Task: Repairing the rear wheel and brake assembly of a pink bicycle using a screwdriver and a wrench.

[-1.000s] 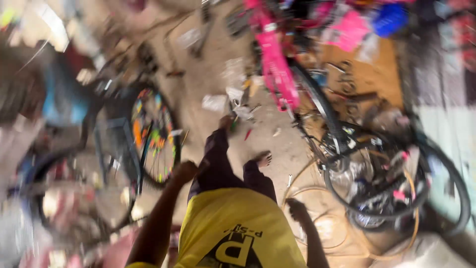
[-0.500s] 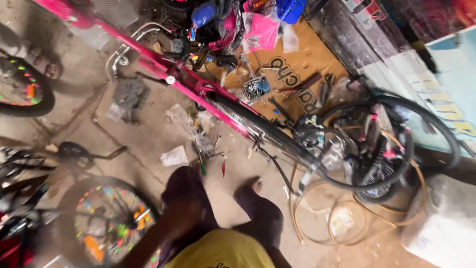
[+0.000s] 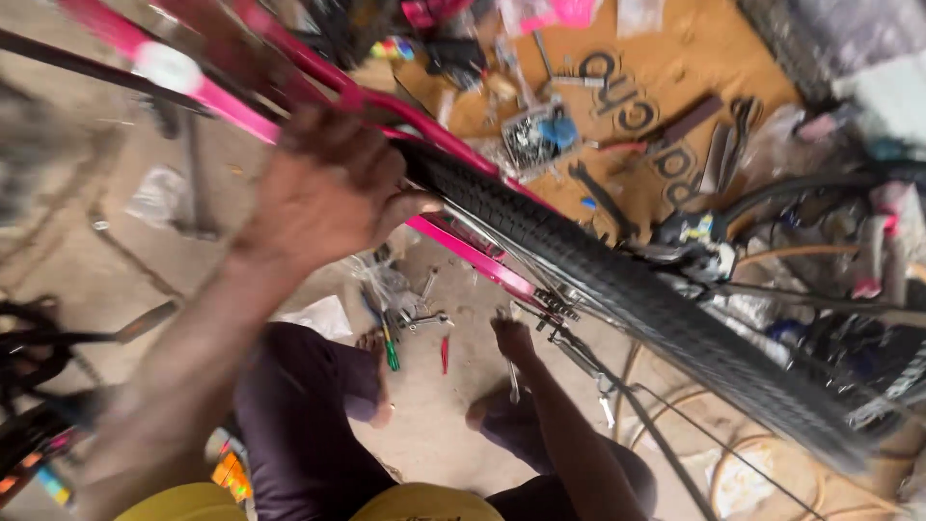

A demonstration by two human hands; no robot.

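Head view shows the left hand (image 3: 323, 193) newly risen to frame centre, fingers clamped on the black tyre (image 3: 617, 280) by the pink frame (image 3: 241, 101), steadying it, while the right hand (image 3: 511, 338) now reaches the hub, grip unclear.

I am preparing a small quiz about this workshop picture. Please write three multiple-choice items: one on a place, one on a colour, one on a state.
1. Where does the left hand rest?
A. on the tyre beside the frame
B. on the cardboard
C. on the knee

2. What colour is the bicycle frame?
A. blue
B. pink
C. white

3. What does the right hand hold?
A. nothing
B. a thin metal tool
C. a pink cloth

Answers:
1 A: its fingers lie on the black tyre.
2 B: its tubes are pink.
3 B: a metal tool hangs below it.
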